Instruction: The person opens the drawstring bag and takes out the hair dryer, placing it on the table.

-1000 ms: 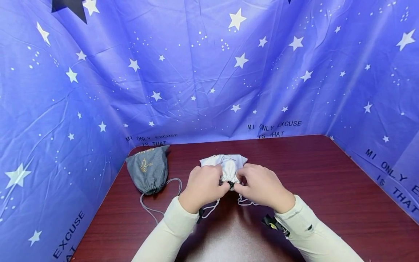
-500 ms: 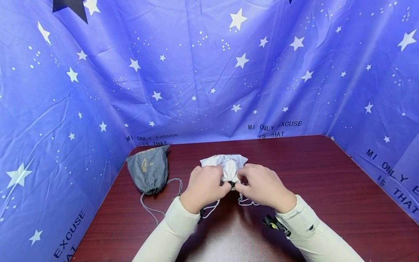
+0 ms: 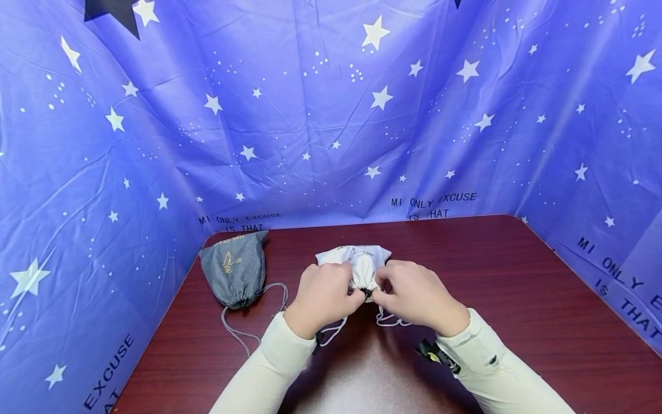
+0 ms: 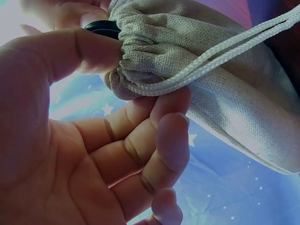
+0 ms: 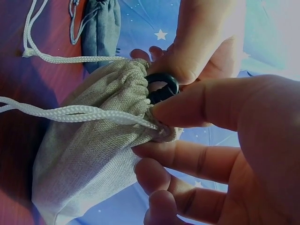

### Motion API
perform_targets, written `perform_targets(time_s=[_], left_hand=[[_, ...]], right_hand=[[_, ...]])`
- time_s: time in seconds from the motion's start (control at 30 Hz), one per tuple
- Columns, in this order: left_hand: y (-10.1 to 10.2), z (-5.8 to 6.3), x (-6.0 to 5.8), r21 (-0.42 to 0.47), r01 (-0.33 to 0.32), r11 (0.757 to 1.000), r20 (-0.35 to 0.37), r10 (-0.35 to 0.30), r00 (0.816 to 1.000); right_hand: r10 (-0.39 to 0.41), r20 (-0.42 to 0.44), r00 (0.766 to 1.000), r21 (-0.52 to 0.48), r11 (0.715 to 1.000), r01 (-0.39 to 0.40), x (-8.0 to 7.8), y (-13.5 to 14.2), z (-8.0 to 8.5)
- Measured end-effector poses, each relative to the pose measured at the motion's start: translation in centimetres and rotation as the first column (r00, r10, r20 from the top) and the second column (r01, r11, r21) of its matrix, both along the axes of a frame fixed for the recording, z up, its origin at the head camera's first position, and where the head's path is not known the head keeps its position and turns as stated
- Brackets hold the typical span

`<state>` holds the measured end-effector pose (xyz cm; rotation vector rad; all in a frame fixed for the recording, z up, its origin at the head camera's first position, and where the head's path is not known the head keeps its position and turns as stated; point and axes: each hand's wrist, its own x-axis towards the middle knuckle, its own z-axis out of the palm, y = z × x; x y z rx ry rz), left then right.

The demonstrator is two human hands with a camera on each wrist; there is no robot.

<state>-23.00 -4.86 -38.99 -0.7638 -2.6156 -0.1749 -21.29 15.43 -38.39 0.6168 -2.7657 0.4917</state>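
One white pouch (image 3: 364, 270); left grip (image 3: 323, 294), right grip (image 3: 418, 294) at its mouth (image 5: 137, 86)

Pale bag (image 5: 89, 159): we saw woven cloth, matt and slightly rough, its coarse weave plain in both wrist views, its neck puckered
White drawstrings (image 5: 77, 112): we read these as braided cord, ridged along their length
Black loop (image 5: 166, 76): we found it smooth and glossy, but could not tell plastic from metal
Grey bag (image 3: 238, 276): we took it for matt fabric with printed lettering
Table (image 3: 517, 276): we saw a wood-grain top, smooth, glossy enough to throw back a pale glare
Star backdrop (image 3: 310, 86): we noted thin, smooth cloth, creased, with a soft sheen along its folds
Sleeves (image 3: 245, 374): we saw matt cloth
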Motion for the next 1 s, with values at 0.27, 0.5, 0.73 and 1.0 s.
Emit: perform_targets(time_s=[0.27,0.5,0.73,1.0], left_hand=[[-0.06,-0.08,-0.04,0.009,-0.007,1.000,-0.004,0.007,1.000],[-0.01,-0.18,0.02,0.012,-0.007,1.000,-0.004,0.007,1.000],[0.00,-0.24,0.01,0.011,-0.010,1.000,-0.006,0.010,1.000],[0.03,-0.19,0.05,0.013,-0.014,1.000,-0.006,0.014,1.000]], right_hand=[[-0.017,-0.019,1.000,0.000,1.000,0.017,-0.14,-0.12,-0.33],[-0.029,-0.030,0.999,0.001,1.000,0.029,0.06,-0.09,-0.36],[-0.034,-0.037,0.999,0.004,0.999,0.034,0.10,-0.08,-0.38],[-0.034,-0.036,0.999,0.012,0.999,0.035,0.06,0.07,-0.27]])
